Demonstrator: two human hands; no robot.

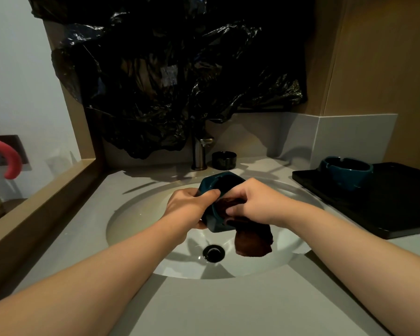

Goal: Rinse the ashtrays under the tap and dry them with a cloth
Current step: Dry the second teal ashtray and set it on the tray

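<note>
While your left hand (pixel 190 206) grips the teal ashtray (pixel 212 181) above the sink (pixel 141 214), your right hand (pixel 256 202) pinches the brown cloth (pixel 252 243) inside it. A second ashtray (pixel 346 172) sits far right.

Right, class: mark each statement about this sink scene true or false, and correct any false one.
1. The left hand holds a teal ashtray over the sink. True.
2. The right hand holds a white cloth. False: the cloth is dark brown.
3. A second teal ashtray sits on the black tray. True.
4. The black ashtray lies in the sink basin. False: it stands on the counter beside the tap.
</note>
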